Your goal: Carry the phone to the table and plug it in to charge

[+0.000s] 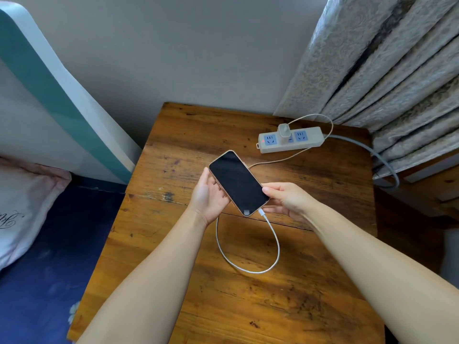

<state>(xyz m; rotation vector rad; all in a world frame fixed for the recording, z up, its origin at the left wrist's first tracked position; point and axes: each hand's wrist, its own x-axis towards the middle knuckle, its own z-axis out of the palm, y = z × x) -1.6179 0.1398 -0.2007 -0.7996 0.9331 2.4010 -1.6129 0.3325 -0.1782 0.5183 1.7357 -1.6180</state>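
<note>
A phone with a dark screen and a gold rim is held above the wooden table. My left hand cups its left edge from beneath. My right hand pinches its lower right edge. A white charging cable is plugged into the phone's bottom end, loops over the table and runs to a white charger seated in a power strip at the table's back.
The power strip's grey cord drops off the table's right side. Patterned curtains hang at the back right. A bed with a blue sheet, a pale pillow and a teal-striped headboard lies to the left.
</note>
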